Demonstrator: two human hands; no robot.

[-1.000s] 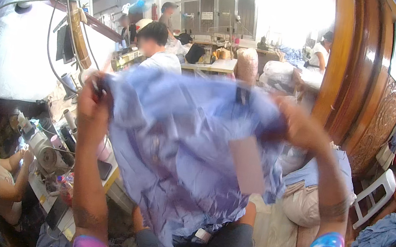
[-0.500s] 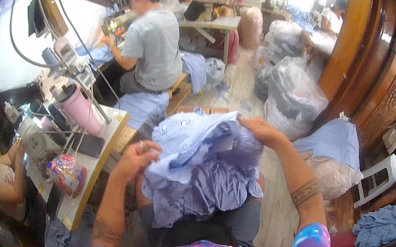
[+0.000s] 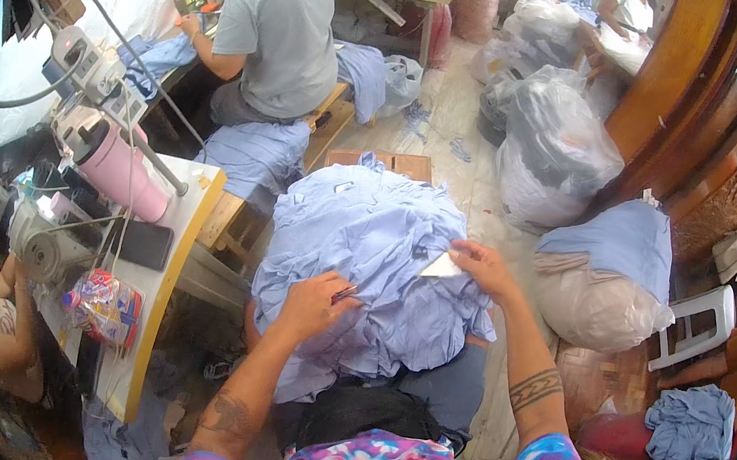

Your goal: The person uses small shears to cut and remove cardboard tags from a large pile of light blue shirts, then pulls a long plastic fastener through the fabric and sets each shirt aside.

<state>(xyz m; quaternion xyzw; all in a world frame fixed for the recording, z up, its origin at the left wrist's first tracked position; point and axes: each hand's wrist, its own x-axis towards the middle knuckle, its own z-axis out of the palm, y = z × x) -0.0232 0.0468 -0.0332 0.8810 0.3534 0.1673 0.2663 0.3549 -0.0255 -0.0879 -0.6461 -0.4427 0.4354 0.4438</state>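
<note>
A heap of light blue cloth garments (image 3: 370, 221) covers my lap. My right hand (image 3: 486, 272) is on the heap's right side, thumb and fingers pinching a small white tag (image 3: 442, 266) beside a little dark label. My left hand (image 3: 314, 305) is closed low on the front of the heap. Between its fingertips shows a small dark, shiny thing (image 3: 344, 293), too small to name. Most of the left fingers' undersides are hidden.
To the left, a sewing machine table (image 3: 190, 244) bears a pink tumbler (image 3: 125, 170), a phone (image 3: 146, 244) and a plastic-wrapped packet (image 3: 105, 307). A co-worker (image 3: 287, 33) sits ahead. Stuffed plastic bags (image 3: 556, 152) and a cloth-topped sack (image 3: 606, 299) stand right.
The lifted cloth now lies down on the heap. My left hand has moved right onto it; my right hand has come down nearer and now pinches the white tag.
</note>
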